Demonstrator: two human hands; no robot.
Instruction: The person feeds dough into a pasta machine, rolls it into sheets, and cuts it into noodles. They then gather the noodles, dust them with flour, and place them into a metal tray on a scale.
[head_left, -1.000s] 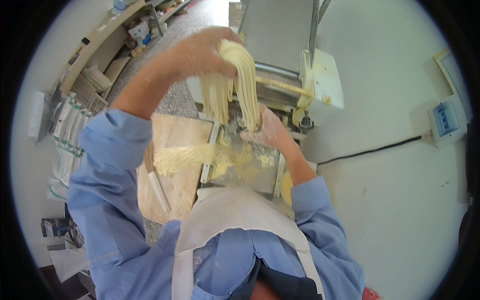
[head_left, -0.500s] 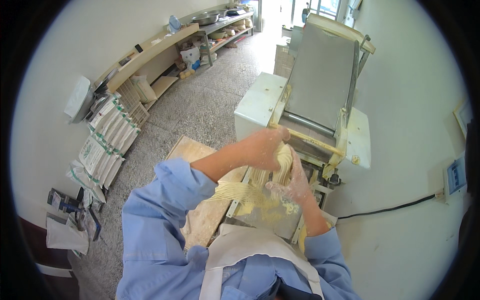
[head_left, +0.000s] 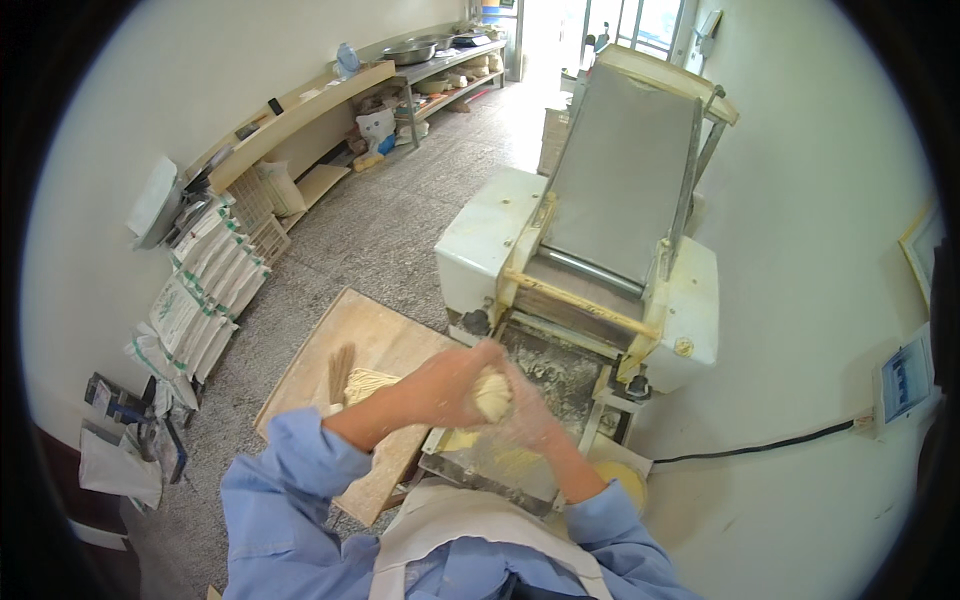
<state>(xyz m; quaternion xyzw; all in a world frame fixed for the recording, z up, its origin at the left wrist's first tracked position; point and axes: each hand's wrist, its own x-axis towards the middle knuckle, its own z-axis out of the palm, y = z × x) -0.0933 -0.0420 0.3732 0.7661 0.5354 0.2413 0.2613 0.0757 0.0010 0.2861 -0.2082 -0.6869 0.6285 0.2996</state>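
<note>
My left hand [head_left: 452, 388] and my right hand [head_left: 532, 412] are closed from both sides around a bundle of fresh pale noodles [head_left: 492, 397]. Its rounded, folded end faces up between them; the rest of the bundle is hidden by the hands. Flour dusts the right hand. Below lies a metal plate [head_left: 505, 478] of the noodle machine, with yellowish flour on it. To the left, more noodles [head_left: 368, 384] rest on a wooden board [head_left: 325, 345], partly covered by my left forearm. A brush [head_left: 341, 372] lies beside those noodles.
Ahead stands the white noodle machine [head_left: 490, 230] with its sloping grey belt [head_left: 630, 170]. A black cable [head_left: 760, 450] runs to the right wall. Stacked flour sacks [head_left: 205, 290] and a long shelf [head_left: 300, 115] line the left wall. A round yellowish container [head_left: 625, 485] sits near my right forearm.
Both hands have come left and closer to me. The noodle strands that hung below the hands and trailed toward the board are now gathered into a compact bundle. The view has shifted too.
</note>
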